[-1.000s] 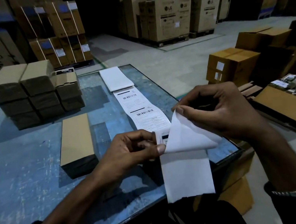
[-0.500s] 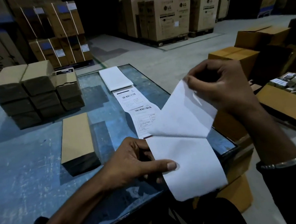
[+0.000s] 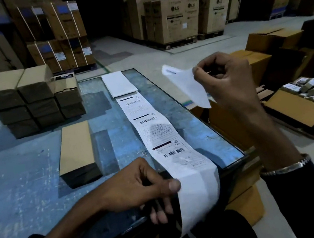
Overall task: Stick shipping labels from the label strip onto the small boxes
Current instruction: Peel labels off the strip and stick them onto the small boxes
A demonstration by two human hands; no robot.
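The step in hand looks like carrying a freed label to a box: the right hand (image 3: 226, 79), at upper right of the frame, pinches the peeled label (image 3: 186, 85) by its edge, the sheet hanging clear of the table (image 3: 18, 182). At lower centre the left hand (image 3: 140, 185) pinches the label strip (image 3: 167, 137), thumb on top, where its bare tail droops over the table edge. Next, I judge, the label must cross leftward and be laid flat on the small box (image 3: 75, 148) at centre left, which lies well apart from both hands.

The scuffed blue surface (image 3: 24, 181) carries a stack of brown cardboard boxes (image 3: 32, 101), one long single cardboard box (image 3: 77, 152), and a white printed label strip (image 3: 153, 127).
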